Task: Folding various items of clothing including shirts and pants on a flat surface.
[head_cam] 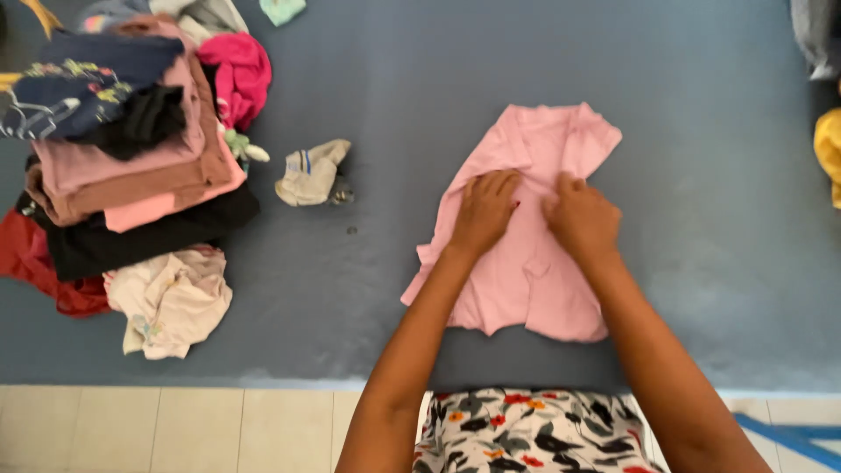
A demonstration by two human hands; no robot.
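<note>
Nearest the camera, past a flowered dress at the lower edge, both forearms reach forward onto the blue-grey desk [491,79]. The left hand [484,210] and the right hand [583,216] lie side by side, palms down on the middle of a pink garment [526,280]; the fingers look lightly curled and seem to press or pinch the cloth, though whether either truly grips a fold I cannot tell. The garment lies flat on the desk just ahead of the person, partly doubled over, its long axis running from the near hem up and slightly rightward to the far edge. By my reading the step in hand is smoothing or creasing a fold; a next move would call for even pressure outward so the layers stay aligned. Farther left sit a small crumpled grey cloth [311,172], a cream garment [171,302] and a mixed heap of clothes [131,149].
</note>
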